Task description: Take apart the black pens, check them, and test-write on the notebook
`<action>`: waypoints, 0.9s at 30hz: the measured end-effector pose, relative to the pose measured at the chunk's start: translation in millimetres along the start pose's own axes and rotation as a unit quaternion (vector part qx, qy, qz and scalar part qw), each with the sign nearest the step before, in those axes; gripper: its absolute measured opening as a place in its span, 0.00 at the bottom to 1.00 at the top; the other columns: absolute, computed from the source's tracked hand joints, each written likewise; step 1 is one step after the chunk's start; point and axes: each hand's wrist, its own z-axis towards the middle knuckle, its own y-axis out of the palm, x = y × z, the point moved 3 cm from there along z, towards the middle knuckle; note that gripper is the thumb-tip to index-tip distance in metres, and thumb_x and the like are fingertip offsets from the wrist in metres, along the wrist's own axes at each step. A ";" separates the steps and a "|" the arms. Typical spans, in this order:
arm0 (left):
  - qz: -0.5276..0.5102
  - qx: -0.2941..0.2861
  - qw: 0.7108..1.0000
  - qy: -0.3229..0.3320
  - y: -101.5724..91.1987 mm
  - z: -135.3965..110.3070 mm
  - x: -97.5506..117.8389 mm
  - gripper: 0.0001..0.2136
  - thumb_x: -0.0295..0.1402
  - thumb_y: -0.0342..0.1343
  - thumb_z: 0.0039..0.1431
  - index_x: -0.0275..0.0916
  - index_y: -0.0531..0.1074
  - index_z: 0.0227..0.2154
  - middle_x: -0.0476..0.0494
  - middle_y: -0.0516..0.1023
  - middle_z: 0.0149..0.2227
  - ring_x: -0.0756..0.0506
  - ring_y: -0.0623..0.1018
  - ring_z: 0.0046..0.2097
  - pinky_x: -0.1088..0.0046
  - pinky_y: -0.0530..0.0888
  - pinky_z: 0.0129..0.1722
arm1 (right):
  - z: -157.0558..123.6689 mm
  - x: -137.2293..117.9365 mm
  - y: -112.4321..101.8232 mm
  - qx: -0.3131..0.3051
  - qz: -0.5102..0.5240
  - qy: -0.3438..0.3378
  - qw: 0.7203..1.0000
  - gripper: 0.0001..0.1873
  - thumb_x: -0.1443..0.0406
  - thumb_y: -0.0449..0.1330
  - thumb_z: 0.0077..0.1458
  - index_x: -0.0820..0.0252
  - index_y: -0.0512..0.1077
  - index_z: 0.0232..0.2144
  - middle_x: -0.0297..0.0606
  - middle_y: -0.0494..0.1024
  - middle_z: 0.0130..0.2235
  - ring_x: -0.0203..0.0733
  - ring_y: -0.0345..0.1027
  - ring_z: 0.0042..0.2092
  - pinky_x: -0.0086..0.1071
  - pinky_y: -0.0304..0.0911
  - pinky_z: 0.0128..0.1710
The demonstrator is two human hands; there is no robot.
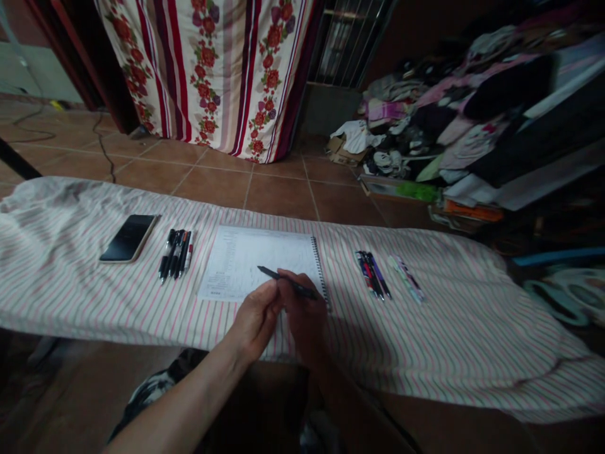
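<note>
Right hand [302, 315] pinches a black pen [288, 284] over the notebook [262, 261] by the table's [70, 284] front edge. Left hand [258, 318], fingers together, touches it. Seemingly the pen is being readied; writing needs the tip lowered.

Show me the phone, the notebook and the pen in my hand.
phone [127, 238], head view, middle of the dark screen
notebook [255, 255], head view, bare part of the page
pen [278, 277], head view, barrel ahead of the fingers
</note>
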 end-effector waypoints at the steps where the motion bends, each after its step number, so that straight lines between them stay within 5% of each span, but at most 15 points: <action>1: 0.038 -0.012 0.999 0.014 0.3 0.0 -1.8 0.08 0.31 0.59 0.52 0.32 0.76 0.34 0.42 0.78 0.35 0.47 0.75 0.40 0.73 0.69 0.43 | 4.4 2.3 -4.1 0.015 0.009 0.015 1.000 0.11 0.59 0.58 0.52 0.58 0.75 0.34 0.35 0.75 0.31 0.37 0.70 0.32 0.31 0.67 0.32; 6: 0.227 0.031 0.973 0.013 -11.0 -2.0 -11.4 0.14 0.40 0.59 0.51 0.32 0.77 0.34 0.38 0.79 0.34 0.45 0.76 0.36 0.70 0.70 0.37 | 28.7 16.3 -24.4 0.116 0.135 0.146 0.973 0.23 0.50 0.52 0.54 0.64 0.72 0.38 0.39 0.77 0.27 0.37 0.71 0.26 0.27 0.61 0.20; 9: 0.385 0.032 0.921 0.055 -20.2 -2.9 -12.1 0.15 0.42 0.54 0.54 0.34 0.76 0.32 0.41 0.78 0.27 0.46 0.75 0.30 0.69 0.70 0.33 | 38.2 27.8 -29.6 0.125 0.178 0.187 0.958 0.23 0.50 0.54 0.51 0.64 0.70 0.37 0.40 0.77 0.30 0.38 0.72 0.29 0.28 0.64 0.24; 14: 0.662 -0.089 0.705 0.237 -15.6 -12.0 -6.8 0.11 0.32 0.47 0.59 0.38 0.75 0.37 0.41 0.78 0.36 0.44 0.75 0.40 0.66 0.71 0.41 | 38.1 49.4 -34.4 0.121 0.065 0.126 0.982 0.16 0.56 0.63 0.43 0.58 0.64 0.29 0.24 0.64 0.20 0.30 0.59 0.22 0.24 0.56 0.22; 17: 0.706 -0.148 0.627 0.294 -8.3 -17.7 -7.7 0.13 0.28 0.45 0.59 0.36 0.74 0.40 0.39 0.77 0.38 0.43 0.74 0.42 0.63 0.72 0.42 | 34.3 53.3 -32.9 0.089 -0.012 0.110 0.990 0.15 0.55 0.62 0.45 0.58 0.64 0.30 0.23 0.61 0.19 0.30 0.56 0.21 0.25 0.54 0.21; 22: 0.741 -0.107 0.585 0.312 -11.6 -15.1 -8.8 0.13 0.28 0.49 0.57 0.40 0.73 0.43 0.38 0.74 0.48 0.36 0.66 0.57 0.52 0.65 0.54 | 32.1 43.9 -25.3 -0.028 -0.042 0.069 0.996 0.16 0.55 0.53 0.54 0.61 0.71 0.38 0.31 0.70 0.21 0.35 0.65 0.24 0.27 0.61 0.25; 27: 0.738 -0.077 0.603 0.291 -25.1 -9.9 -7.7 0.14 0.30 0.51 0.56 0.40 0.72 0.45 0.36 0.72 0.52 0.34 0.60 0.60 0.51 0.58 0.58 | 30.7 48.5 -18.8 -0.082 -0.064 0.075 0.992 0.16 0.56 0.53 0.53 0.59 0.74 0.34 0.36 0.76 0.25 0.38 0.70 0.27 0.30 0.65 0.27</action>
